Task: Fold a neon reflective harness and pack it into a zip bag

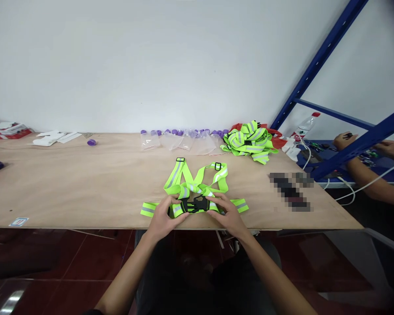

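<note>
A lime-yellow reflective harness with grey stripes lies on the table in front of me, its straps looped away towards the wall. At its near side is a black side-release buckle, its two halves lined up; whether they are fully clicked together I cannot tell. My left hand pinches the left half of the buckle and its strap. On the other side, my right hand grips the right half between thumb and fingers. Strap ends stick out past both hands.
A heap of similar harnesses sits at the back right on red material. Clear plastic bags and purple rolls line the wall. White papers lie at left. Beyond the blue metal frame, another person's hands show near a bottle.
</note>
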The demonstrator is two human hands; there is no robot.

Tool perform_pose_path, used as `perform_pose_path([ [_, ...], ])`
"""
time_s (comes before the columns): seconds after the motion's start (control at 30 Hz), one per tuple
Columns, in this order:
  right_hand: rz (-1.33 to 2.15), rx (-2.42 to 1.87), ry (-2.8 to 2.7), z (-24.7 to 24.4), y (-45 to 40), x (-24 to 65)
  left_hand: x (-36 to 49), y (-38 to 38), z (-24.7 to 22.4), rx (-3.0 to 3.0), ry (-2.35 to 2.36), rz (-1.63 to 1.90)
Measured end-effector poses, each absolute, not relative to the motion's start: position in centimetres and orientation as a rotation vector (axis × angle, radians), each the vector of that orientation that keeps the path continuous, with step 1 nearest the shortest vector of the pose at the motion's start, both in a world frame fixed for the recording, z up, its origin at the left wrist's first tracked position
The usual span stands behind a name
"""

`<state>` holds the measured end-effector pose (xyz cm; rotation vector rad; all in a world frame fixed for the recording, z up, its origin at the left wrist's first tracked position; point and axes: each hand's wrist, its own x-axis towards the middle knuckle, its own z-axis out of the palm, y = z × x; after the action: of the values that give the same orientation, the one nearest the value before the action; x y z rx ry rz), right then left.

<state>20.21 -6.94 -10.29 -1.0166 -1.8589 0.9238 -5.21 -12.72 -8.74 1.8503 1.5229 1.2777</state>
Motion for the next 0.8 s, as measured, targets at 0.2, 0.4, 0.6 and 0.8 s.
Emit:
perform_pose_path([
  [0.2,1.036,-0.994,-1.739,-10.6,-6.8,20.5,-5.6,-12.5,-9.1,1.768,1.579,1.331],
  [0.4,1.005,-0.993,-1.749,-10.7,-6.8,20.5,-5.0,-12.5,-9.1,1.767,1.537,1.293],
  [0.6,0.981,-0.997,-1.791,-10.6,-6.8,20.6,-5.0,-12.4,-9.0,1.770,1.520,1.257],
  [0.8,0.907,-1.020,-1.886,-10.5,-7.3,20.1,-4.2,-12.5,-9.0,1.806,1.512,1.217],
])
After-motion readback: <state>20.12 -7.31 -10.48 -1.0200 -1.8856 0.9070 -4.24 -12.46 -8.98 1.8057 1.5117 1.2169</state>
